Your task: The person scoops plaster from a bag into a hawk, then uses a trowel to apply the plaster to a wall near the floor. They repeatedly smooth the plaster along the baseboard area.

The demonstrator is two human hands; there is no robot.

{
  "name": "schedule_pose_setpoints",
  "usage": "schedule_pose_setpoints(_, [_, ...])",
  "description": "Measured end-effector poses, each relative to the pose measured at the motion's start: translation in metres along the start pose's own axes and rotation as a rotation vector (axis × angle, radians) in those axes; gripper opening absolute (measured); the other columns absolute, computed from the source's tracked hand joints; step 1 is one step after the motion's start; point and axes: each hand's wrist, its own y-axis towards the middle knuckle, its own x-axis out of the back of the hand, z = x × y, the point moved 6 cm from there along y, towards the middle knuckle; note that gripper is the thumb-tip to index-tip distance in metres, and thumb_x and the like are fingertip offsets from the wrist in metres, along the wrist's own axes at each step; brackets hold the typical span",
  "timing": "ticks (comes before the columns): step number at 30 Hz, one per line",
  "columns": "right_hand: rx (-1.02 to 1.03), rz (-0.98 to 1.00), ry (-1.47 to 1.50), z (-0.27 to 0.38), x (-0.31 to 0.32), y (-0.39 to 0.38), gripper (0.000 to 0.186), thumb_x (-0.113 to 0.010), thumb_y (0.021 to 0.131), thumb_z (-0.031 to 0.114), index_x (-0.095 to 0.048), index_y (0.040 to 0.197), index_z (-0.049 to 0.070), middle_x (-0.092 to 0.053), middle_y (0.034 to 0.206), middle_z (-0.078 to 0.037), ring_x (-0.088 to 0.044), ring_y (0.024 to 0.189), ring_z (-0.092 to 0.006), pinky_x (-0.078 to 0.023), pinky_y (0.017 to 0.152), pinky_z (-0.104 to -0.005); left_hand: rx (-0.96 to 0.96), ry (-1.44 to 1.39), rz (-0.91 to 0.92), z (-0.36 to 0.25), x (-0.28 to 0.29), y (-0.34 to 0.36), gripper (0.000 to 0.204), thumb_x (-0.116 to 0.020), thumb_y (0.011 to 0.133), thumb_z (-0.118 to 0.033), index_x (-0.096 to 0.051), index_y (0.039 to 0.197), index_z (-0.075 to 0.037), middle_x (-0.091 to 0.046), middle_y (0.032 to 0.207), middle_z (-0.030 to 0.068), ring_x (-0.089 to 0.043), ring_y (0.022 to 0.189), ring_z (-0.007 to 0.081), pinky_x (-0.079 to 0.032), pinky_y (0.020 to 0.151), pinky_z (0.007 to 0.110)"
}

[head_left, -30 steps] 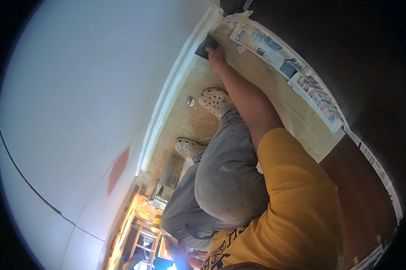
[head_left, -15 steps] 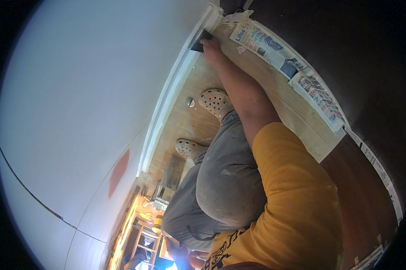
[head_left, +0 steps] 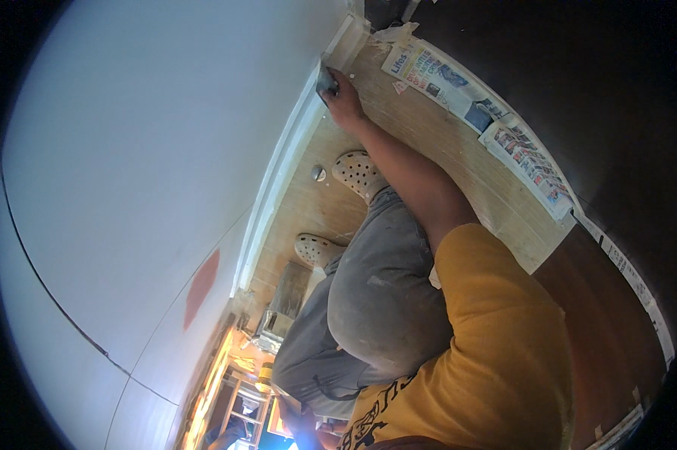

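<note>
My right hand (head_left: 344, 103) reaches out to the far end of the white skirting board (head_left: 284, 154). Its fingers are closed on a dark, flat piece that looks like sandpaper (head_left: 325, 82), which is tilted against the board's upper edge. At the bottom of the view, my left hand (head_left: 302, 424) is partly in glare beside my thigh. A tan, flat-edged thing (head_left: 281, 417) is close to it; whether the fingers hold it is unclear.
My clogs (head_left: 358, 174) rest on the wood-look floor (head_left: 421, 154) beside a small round metal piece (head_left: 319, 173). Newspaper sheets (head_left: 447, 82) line the right edge. A grey box-like thing (head_left: 284, 296) and a stepladder (head_left: 242, 409) stand toward the lower left.
My right hand has come slightly nearer along the skirting board. The dark piece has turned from lying flatter to tilting up against the board. My left hand has barely moved.
</note>
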Motion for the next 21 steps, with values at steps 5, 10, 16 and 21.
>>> schedule_pose_setpoints(5, [-0.257,0.109,0.049,-0.013,0.008,-0.036,0.047,-0.066,0.090,0.008,-0.054,0.135,0.002,-0.064,0.125,-0.017,-0.062,0.113,-0.0290,-0.047,0.099,-0.0372,-0.003,-0.166,-0.026,0.005,0.000,-0.006,0.080,-0.066,0.070,-0.015,-0.042,0.146,-0.008,-0.065,0.122,0.0206,-0.066,0.101,0.0321,-0.048,0.086,0.039])
schedule_pose_setpoints(10, [-0.564,0.065,0.224,-0.062,0.019,-0.030,0.045,-0.067,0.091,0.019,-0.055,0.131,0.001,-0.064,0.119,-0.016,-0.062,0.102,-0.0292,-0.051,0.089,-0.0394,0.303,-1.019,-0.038,-0.022,-0.016,-0.002,0.028,-0.061,0.099,-0.041,-0.070,0.108,-0.016,-0.073,0.092,-0.0031,-0.061,0.057,0.0068,-0.039,0.039,0.020])
schedule_pose_setpoints(16, [-0.660,0.093,0.287,-0.043,-0.003,-0.032,0.059,-0.069,0.090,0.028,-0.049,0.135,-0.003,-0.059,0.125,-0.019,-0.061,0.103,-0.0300,-0.052,0.087,-0.0402,0.322,-1.037,-0.097,-0.009,-0.013,-0.016,0.030,-0.060,0.100,-0.041,-0.070,0.112,-0.016,-0.074,0.094,-0.0020,-0.062,0.058,0.0076,-0.042,0.040,0.019])
schedule_pose_setpoints(21, [-0.723,0.080,0.206,-0.055,-0.013,-0.028,0.059,-0.068,0.090,0.028,-0.048,0.136,-0.004,-0.059,0.126,-0.020,-0.061,0.103,-0.0307,-0.050,0.089,-0.0419,0.265,-1.230,0.242,-0.089,-0.040,-0.035,0.030,-0.059,0.100,-0.040,-0.069,0.113,-0.015,-0.074,0.096,-0.0012,-0.062,0.057,0.0083,-0.044,0.040,0.019])
